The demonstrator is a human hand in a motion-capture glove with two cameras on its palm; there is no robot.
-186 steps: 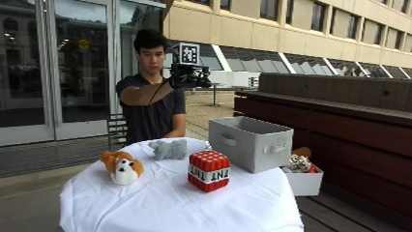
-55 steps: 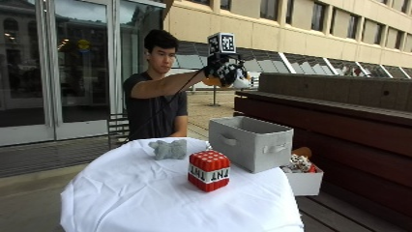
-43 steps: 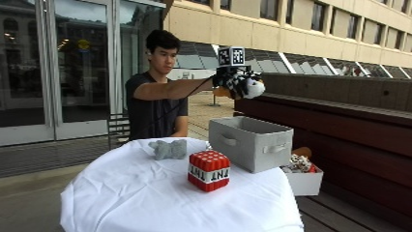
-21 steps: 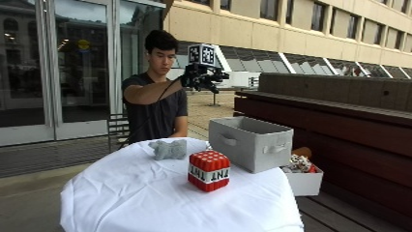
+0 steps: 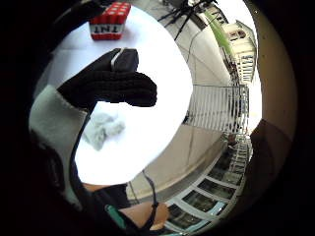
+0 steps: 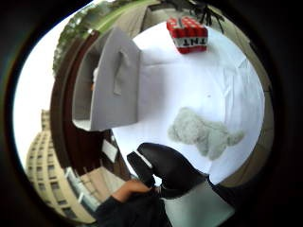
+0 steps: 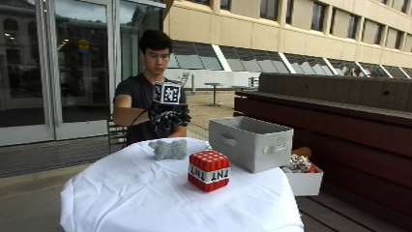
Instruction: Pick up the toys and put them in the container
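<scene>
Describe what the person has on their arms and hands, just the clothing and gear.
The right hand wears a black knitted glove; in the palm views its fingers look ribbed, with pale grey material at the wrist. The sleeves of the dark T-shirt are short, leaving the forearms bare.

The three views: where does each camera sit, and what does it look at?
Outside view: across the table, facing the person, gloved hand above the grey toy.
Little finger view: on the palm, looking down; glove fingers show.
Thumb view: same palm; bin and glove show.
Shared: grey toy, TNT block.
</scene>
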